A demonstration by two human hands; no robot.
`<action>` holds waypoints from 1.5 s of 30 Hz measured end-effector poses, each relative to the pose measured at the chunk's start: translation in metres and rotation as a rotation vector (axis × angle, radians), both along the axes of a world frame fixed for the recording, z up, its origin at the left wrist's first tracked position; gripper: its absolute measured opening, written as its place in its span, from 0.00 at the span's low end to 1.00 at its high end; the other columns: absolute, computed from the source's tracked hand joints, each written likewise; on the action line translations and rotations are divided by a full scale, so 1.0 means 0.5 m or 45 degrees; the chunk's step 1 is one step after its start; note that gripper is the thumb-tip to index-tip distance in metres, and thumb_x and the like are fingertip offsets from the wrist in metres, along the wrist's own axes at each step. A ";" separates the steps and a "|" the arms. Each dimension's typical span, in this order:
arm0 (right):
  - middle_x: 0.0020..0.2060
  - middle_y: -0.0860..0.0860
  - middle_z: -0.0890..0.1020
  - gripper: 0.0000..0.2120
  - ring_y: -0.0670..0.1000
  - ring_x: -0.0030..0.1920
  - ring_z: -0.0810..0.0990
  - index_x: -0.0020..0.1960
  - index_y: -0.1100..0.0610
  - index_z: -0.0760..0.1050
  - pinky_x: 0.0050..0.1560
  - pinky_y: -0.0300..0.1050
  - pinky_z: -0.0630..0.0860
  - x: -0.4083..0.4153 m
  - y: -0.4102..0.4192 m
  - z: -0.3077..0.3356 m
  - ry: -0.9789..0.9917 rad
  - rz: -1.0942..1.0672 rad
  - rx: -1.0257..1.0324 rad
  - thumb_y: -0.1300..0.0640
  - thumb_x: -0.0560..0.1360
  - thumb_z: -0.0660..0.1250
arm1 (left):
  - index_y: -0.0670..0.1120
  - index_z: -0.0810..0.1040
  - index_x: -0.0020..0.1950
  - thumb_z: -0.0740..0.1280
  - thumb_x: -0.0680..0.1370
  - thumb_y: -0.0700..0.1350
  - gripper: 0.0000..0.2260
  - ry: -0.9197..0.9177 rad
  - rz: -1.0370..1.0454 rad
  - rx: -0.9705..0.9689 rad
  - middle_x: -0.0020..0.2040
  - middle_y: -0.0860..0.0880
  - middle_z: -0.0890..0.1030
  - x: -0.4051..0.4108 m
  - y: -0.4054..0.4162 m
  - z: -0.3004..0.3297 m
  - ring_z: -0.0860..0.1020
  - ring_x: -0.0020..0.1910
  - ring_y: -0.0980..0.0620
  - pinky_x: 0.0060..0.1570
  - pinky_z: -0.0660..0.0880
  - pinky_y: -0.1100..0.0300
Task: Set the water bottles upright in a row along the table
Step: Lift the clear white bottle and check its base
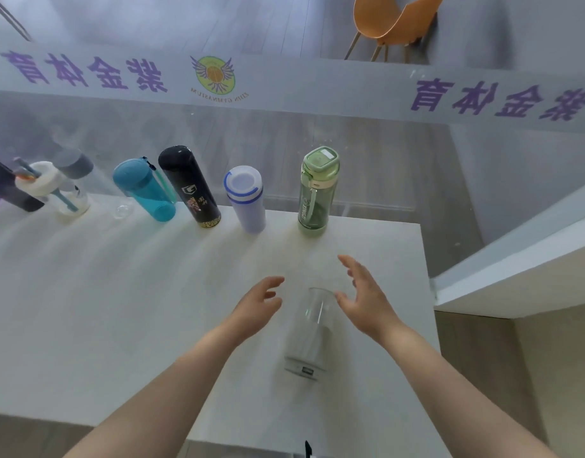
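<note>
1. While bottles stand upright along its far edge, the white table point(86, 309) carries everything.
2. Clear bottle point(309, 328) stands between both hands, nearer the table's right edge.
3. Left hand point(256, 309) and right hand point(363, 300), fingers spread, grip nothing.

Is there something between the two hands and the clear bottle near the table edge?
Nothing visible. The clear bottle stands between the open left hand and right hand, with only bare table around it.

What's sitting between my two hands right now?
In the head view, a clear bottle lies on the white table between the left hand and right hand. Neither hand grips it.
</note>
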State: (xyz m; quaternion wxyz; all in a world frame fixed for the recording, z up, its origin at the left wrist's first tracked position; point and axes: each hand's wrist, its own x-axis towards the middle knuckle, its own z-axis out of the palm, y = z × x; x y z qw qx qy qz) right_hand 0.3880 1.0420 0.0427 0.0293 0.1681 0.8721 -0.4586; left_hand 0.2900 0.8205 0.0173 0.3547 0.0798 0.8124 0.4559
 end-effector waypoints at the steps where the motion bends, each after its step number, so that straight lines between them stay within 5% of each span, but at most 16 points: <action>1: 0.69 0.46 0.67 0.32 0.50 0.71 0.67 0.75 0.49 0.61 0.73 0.46 0.62 0.030 -0.014 -0.009 -0.019 0.030 -0.003 0.63 0.75 0.66 | 0.54 0.71 0.69 0.62 0.79 0.41 0.19 -0.028 0.001 -0.006 0.68 0.54 0.73 0.027 -0.015 -0.006 0.73 0.63 0.55 0.59 0.70 0.60; 8: 0.77 0.48 0.56 0.35 0.48 0.76 0.58 0.76 0.43 0.57 0.73 0.52 0.63 0.188 -0.107 -0.064 -0.180 0.070 -0.087 0.68 0.75 0.59 | 0.56 0.68 0.72 0.64 0.80 0.43 0.21 -0.212 -0.033 0.035 0.69 0.53 0.72 0.190 -0.069 -0.019 0.75 0.62 0.55 0.62 0.70 0.59; 14: 0.78 0.47 0.53 0.40 0.50 0.74 0.63 0.76 0.36 0.52 0.71 0.53 0.66 0.247 -0.164 -0.069 -0.245 0.011 -0.257 0.65 0.73 0.61 | 0.53 0.61 0.76 0.63 0.80 0.39 0.26 -0.327 -0.020 0.202 0.68 0.51 0.72 0.263 -0.062 -0.014 0.77 0.61 0.54 0.58 0.72 0.66; 19: 0.70 0.48 0.66 0.36 0.48 0.64 0.74 0.72 0.36 0.57 0.64 0.46 0.73 0.266 -0.196 -0.065 -0.193 -0.087 -0.265 0.63 0.73 0.67 | 0.53 0.67 0.71 0.65 0.78 0.37 0.23 -0.217 -0.020 0.177 0.65 0.47 0.75 0.291 -0.081 -0.019 0.79 0.60 0.50 0.60 0.74 0.61; 24: 0.66 0.48 0.72 0.32 0.48 0.57 0.79 0.74 0.40 0.61 0.61 0.48 0.76 0.288 -0.229 -0.049 -0.225 -0.089 -0.247 0.59 0.74 0.67 | 0.55 0.69 0.68 0.66 0.78 0.38 0.21 -0.136 -0.025 0.184 0.58 0.45 0.77 0.314 -0.139 -0.018 0.80 0.56 0.52 0.54 0.75 0.66; 29: 0.62 0.41 0.76 0.30 0.41 0.47 0.83 0.72 0.38 0.63 0.47 0.31 0.75 0.319 -0.284 -0.020 -0.203 -0.103 -0.363 0.56 0.75 0.68 | 0.53 0.68 0.70 0.67 0.78 0.40 0.22 -0.086 -0.065 0.183 0.53 0.46 0.75 0.335 -0.200 -0.004 0.82 0.52 0.50 0.47 0.74 0.67; 35: 0.57 0.46 0.81 0.24 0.47 0.49 0.83 0.71 0.43 0.67 0.56 0.52 0.79 0.357 -0.345 0.002 -0.229 -0.184 -0.364 0.51 0.76 0.67 | 0.58 0.75 0.62 0.69 0.78 0.43 0.16 0.039 -0.097 0.260 0.45 0.51 0.74 0.353 -0.270 0.024 0.78 0.39 0.58 0.46 0.72 0.66; 40: 0.37 0.48 0.85 0.05 0.47 0.37 0.84 0.51 0.37 0.76 0.49 0.53 0.80 0.366 -0.387 0.028 -0.210 -0.289 -0.334 0.44 0.77 0.63 | 0.59 0.79 0.61 0.66 0.79 0.48 0.12 0.153 -0.077 0.344 0.49 0.47 0.77 0.360 -0.296 0.052 0.78 0.50 0.50 0.56 0.76 0.53; 45: 0.34 0.51 0.83 0.07 0.50 0.33 0.83 0.45 0.43 0.77 0.49 0.57 0.81 0.347 -0.405 0.042 -0.177 -0.423 -0.349 0.47 0.79 0.62 | 0.66 0.75 0.63 0.60 0.74 0.38 0.26 0.146 -0.126 0.367 0.60 0.55 0.74 0.361 -0.305 0.058 0.75 0.61 0.57 0.60 0.75 0.59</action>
